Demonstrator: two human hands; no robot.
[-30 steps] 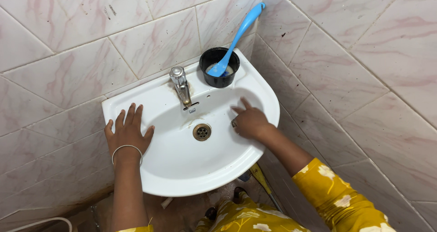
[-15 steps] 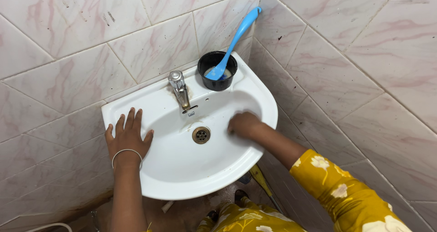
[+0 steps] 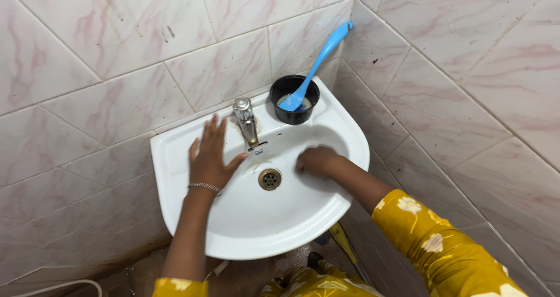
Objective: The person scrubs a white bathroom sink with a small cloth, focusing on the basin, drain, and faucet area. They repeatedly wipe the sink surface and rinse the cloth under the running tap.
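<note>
Pink-veined marble tiles [image 3: 116,58] cover the two walls of a corner, and a white wall-hung sink [image 3: 175,157] sits snug in that corner. Its back edge meets the rear wall and its right rim runs close to the side wall; only the rounded front stands free over the brown floor [image 3: 245,273]. The basin is broad, with a brass drain [image 3: 269,179] at its middle. A black cup [image 3: 295,100] stands on the back right ledge, a blue brush [image 3: 318,61] leaning out of it against the wall. The left hand [image 3: 211,157] lies flat and open on the basin's left slope, just beside the chrome tap [image 3: 247,121], holding nothing. The right hand [image 3: 317,160] is curled, knuckles up, pressed to the basin right of the drain; whether it grips anything cannot be told.
</note>
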